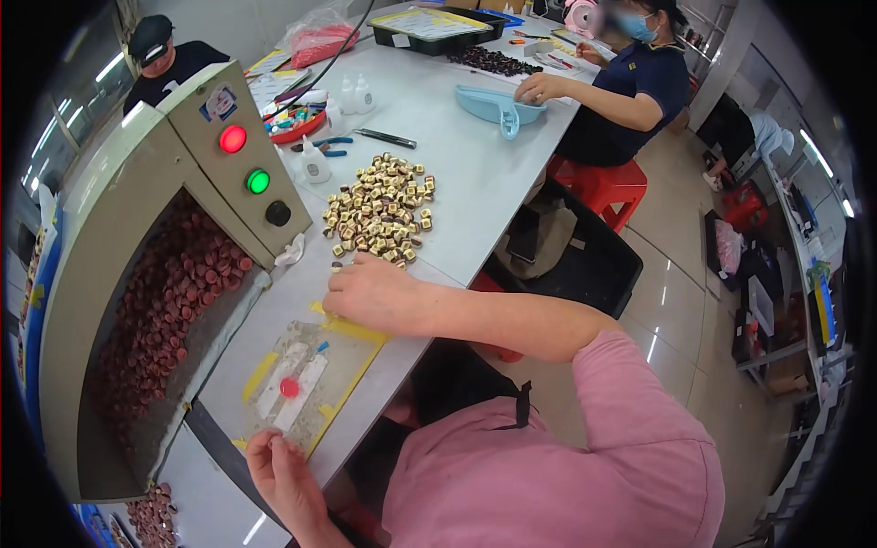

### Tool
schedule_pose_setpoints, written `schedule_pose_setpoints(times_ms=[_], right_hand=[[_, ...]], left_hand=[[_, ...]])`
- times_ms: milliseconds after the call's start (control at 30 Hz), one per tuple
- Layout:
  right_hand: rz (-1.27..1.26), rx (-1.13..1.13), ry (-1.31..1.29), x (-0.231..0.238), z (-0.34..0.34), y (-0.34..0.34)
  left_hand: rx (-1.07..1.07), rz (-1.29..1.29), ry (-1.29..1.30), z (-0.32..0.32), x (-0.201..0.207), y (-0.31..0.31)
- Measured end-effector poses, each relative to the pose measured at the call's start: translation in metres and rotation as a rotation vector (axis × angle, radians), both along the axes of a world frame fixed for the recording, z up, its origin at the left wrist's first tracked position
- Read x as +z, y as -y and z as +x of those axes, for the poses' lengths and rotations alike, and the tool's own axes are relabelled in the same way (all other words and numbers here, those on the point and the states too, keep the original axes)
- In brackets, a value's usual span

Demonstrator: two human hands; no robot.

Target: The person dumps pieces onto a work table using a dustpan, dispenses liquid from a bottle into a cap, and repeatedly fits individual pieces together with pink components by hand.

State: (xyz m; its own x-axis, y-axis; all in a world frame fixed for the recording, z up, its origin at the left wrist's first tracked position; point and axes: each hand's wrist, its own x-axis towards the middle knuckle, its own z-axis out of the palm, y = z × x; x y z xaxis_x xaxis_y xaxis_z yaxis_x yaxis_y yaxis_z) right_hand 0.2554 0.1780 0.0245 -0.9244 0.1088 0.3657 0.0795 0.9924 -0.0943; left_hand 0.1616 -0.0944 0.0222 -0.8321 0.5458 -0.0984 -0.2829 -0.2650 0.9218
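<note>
My right hand (373, 297) is at the near edge of a pile of small cream-and-brown square pieces (379, 210). Its fingers curl down beside the closest pieces, and whatever they may hold is hidden. Close to the lower edge of the mat, my left hand (285, 470) is raised with thumb and fingers pinched together; nothing between them can be made out. A clear mat edged with yellow tape (343, 388) lies between my hands. On it are white strips (309, 379), a round red piece (290, 387) and a small blue bit (322, 347).
At left stands a beige machine (174, 146) with red and green lights, its opening full of dark red round pieces (174, 301). Beyond the pile lie a black knife-like tool (385, 138), pliers (333, 146) and white bottles (315, 163). A co-worker reaches into a light blue tray (484, 102).
</note>
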Motion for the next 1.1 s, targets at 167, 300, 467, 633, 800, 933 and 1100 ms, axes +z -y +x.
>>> schedule_pose_setpoints(times_ms=[167, 300, 467, 633, 800, 933, 1100], right_hand=[[-0.006, 0.014, 0.018, 0.0, -0.007, 0.003], [0.024, 0.053, 0.021, -0.001, -0.015, 0.007], [-0.065, 0.038, 0.006, 0.005, -0.012, 0.018], [-0.23, 0.023, -0.009, 0.02, -0.025, 0.058], [-0.367, 0.18, -0.053, 0.029, -0.05, 0.096], [-0.289, 0.288, -0.053, 0.017, -0.07, 0.108], [-0.204, 0.348, 0.019, 0.0, -0.084, 0.114]], left_hand=[[-0.103, 0.177, 0.045, 0.001, -0.005, -0.01], [-0.043, 0.313, 0.31, -0.004, 0.002, -0.013], [-0.137, 0.263, 0.353, -0.016, -0.011, -0.007], [-0.151, 0.338, 0.377, -0.024, -0.025, 0.021], [-0.13, 0.305, 0.397, -0.032, -0.023, 0.024], [-0.087, 0.337, 0.365, -0.033, -0.027, 0.025], [-0.059, 0.362, 0.35, -0.034, -0.031, 0.026]])
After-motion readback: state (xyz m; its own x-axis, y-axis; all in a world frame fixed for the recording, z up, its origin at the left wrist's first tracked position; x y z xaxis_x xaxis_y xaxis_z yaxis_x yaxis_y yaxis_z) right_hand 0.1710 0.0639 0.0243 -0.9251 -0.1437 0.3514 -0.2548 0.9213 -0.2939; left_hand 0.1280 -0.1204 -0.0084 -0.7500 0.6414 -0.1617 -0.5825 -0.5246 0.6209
